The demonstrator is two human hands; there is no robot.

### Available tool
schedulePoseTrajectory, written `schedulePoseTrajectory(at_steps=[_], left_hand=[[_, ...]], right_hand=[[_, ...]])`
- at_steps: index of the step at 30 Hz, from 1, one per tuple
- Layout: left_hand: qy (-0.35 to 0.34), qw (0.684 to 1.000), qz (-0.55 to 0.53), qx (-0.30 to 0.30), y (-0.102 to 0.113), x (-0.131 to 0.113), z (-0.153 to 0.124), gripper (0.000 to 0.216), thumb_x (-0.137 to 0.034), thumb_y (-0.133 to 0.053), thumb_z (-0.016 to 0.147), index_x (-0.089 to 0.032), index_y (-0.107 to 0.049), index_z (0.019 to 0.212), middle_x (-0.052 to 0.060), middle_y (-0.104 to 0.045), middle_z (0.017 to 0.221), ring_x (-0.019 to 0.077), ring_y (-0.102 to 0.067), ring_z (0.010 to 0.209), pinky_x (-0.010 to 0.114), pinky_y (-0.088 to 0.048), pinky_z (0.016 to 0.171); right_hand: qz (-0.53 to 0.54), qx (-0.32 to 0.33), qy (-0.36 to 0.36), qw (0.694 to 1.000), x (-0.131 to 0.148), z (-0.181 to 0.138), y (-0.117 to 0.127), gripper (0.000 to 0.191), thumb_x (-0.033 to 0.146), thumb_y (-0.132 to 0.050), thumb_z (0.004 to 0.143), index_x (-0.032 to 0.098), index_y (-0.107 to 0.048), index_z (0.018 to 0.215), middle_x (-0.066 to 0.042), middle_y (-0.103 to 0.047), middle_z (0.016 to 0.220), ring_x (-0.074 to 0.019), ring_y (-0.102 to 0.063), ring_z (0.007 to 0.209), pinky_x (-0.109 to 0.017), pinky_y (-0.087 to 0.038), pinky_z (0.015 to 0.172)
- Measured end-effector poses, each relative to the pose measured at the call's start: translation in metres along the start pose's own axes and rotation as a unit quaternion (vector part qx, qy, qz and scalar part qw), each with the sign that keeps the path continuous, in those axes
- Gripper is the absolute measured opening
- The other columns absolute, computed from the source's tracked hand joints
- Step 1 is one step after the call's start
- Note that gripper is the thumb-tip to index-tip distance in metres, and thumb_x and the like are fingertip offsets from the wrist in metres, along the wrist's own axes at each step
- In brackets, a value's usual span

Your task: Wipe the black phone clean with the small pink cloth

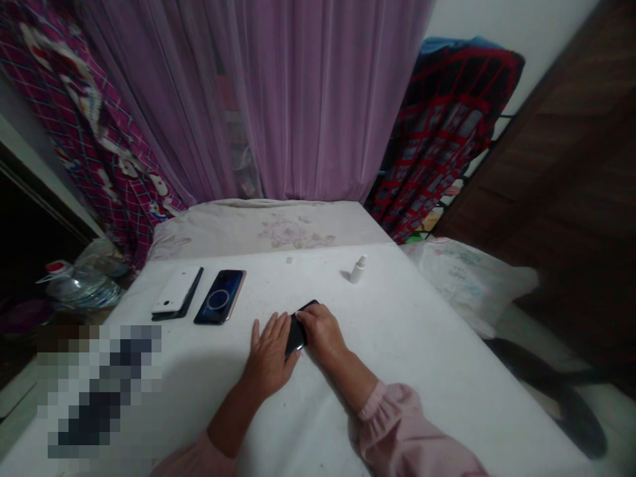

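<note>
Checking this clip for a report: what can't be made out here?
Head view:
- Black smartphone: mostly covered by the left hand and right hand.
- Dark object at lower left: hidden by pixelated blur.
- Small white square: too small to identify.

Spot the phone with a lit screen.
The rose-edged phone: lit, blue ring. The white phone shows its back; the black phone looks dark.

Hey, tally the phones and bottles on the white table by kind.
Phones: 4 (white-backed phone on a dark slab, probably a phone; lit-screen phone; black phone between left hand and right hand)
Bottles: 1 (small white bottle)
Total: 5
</note>
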State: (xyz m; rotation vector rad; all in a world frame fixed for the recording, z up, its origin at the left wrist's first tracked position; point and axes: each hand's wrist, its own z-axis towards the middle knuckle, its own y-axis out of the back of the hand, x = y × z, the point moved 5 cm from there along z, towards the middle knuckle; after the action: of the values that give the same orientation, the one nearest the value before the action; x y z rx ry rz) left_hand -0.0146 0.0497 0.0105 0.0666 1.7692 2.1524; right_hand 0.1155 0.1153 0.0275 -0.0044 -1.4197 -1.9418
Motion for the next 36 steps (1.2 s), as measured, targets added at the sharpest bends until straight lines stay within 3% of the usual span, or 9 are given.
schedulePoseTrajectory(at_steps=[2, 7, 9, 15, 18, 26, 31, 36], left_hand=[[0.000, 1.000, 0.000, -0.004, 0.001, -0.001, 0.000, 0.062, -0.034, -0.045, 0.090, -0.012, -0.037, 0.147, 0.017, -0.046, 0.148, 0.0335, -0.036, 0.140, 0.062, -0.014, 0.115], [0.007, 1.000, -0.002, 0.000, 0.003, -0.002, 0.000, 0.063, -0.033, -0.047, 0.089, -0.014, -0.035, 0.148, 0.016, -0.044, 0.149, 0.0324, -0.035, 0.141, 0.060, -0.011, 0.117], [0.012, 1.000, -0.006, 0.014, 0.003, -0.002, 0.000, 0.063, -0.034, -0.047, 0.089, -0.013, -0.035, 0.148, 0.016, -0.043, 0.150, 0.0327, -0.034, 0.142, 0.061, -0.012, 0.116], [0.022, 1.000, -0.001, 0.020, 0.004, -0.004, 0.002, 0.062, -0.034, -0.045, 0.089, -0.014, -0.035, 0.148, 0.015, -0.043, 0.150, 0.0326, -0.034, 0.142, 0.061, -0.014, 0.116], [0.025, 1.000, 0.003, 0.009, 0.004, -0.006, 0.002, 0.062, -0.033, -0.045, 0.089, -0.013, -0.036, 0.147, 0.016, -0.045, 0.149, 0.0323, -0.036, 0.140, 0.059, -0.017, 0.116], [0.035, 0.999, -0.012, -0.004, 0.001, -0.006, 0.001, 0.063, -0.032, -0.045, 0.088, -0.009, -0.035, 0.146, 0.016, -0.046, 0.148, 0.0305, -0.039, 0.139, 0.051, -0.026, 0.116], [0.030, 0.999, -0.022, -0.013, -0.001, -0.006, 0.001, 0.064, -0.033, -0.045, 0.089, -0.008, -0.034, 0.146, 0.017, -0.046, 0.147, 0.0299, -0.038, 0.139, 0.048, -0.027, 0.116], [0.024, 0.999, -0.028, -0.019, -0.001, -0.006, 0.001, 0.063, -0.034, -0.045, 0.090, -0.008, -0.034, 0.146, 0.017, -0.046, 0.148, 0.0308, -0.039, 0.139, 0.049, -0.028, 0.116]], right_hand=[[0.004, 0.018, 0.014, 1.000, 0.004, 0.001, 0.000, 0.021, 0.017, -0.059, 0.089, 0.024, -0.076, 0.099, -0.008, -0.070, 0.090, -0.0208, -0.060, 0.088, -0.029, -0.049, 0.078], [-0.049, 0.035, -0.076, 0.995, -0.032, 0.020, 0.015, 0.024, 0.019, -0.054, 0.091, 0.023, -0.077, 0.093, -0.009, -0.070, 0.090, -0.0218, -0.061, 0.088, -0.029, -0.047, 0.077], [-0.060, 0.047, -0.080, 0.994, -0.036, 0.029, 0.017, 0.025, 0.019, -0.052, 0.092, 0.021, -0.078, 0.091, -0.010, -0.070, 0.089, -0.0222, -0.060, 0.087, -0.029, -0.047, 0.076], [-0.049, 0.134, 0.031, 0.989, 0.004, 0.041, 0.002, 0.017, 0.017, -0.061, 0.087, 0.025, -0.077, 0.089, -0.005, -0.072, 0.091, -0.0198, -0.060, 0.089, -0.026, -0.044, 0.080], [-0.048, 0.169, 0.065, 0.982, 0.007, 0.044, 0.003, 0.016, 0.020, -0.061, 0.089, 0.025, -0.076, 0.093, -0.005, -0.073, 0.093, -0.0194, -0.060, 0.089, -0.026, -0.044, 0.081], [-0.061, 0.121, -0.049, 0.990, -0.039, 0.045, 0.020, 0.020, 0.023, -0.055, 0.093, 0.022, -0.075, 0.098, -0.007, -0.074, 0.095, -0.0203, -0.065, 0.092, -0.027, -0.045, 0.079], [-0.063, 0.082, -0.117, 0.988, -0.045, 0.014, 0.023, 0.024, 0.023, -0.050, 0.095, 0.022, -0.073, 0.104, -0.007, -0.075, 0.096, -0.0197, -0.068, 0.089, -0.027, -0.048, 0.078], [-0.038, 0.039, -0.131, 0.990, -0.048, -0.020, 0.036, 0.024, 0.021, -0.052, 0.092, 0.025, -0.074, 0.099, -0.005, -0.075, 0.096, -0.0201, -0.069, 0.087, -0.028, -0.049, 0.077]])
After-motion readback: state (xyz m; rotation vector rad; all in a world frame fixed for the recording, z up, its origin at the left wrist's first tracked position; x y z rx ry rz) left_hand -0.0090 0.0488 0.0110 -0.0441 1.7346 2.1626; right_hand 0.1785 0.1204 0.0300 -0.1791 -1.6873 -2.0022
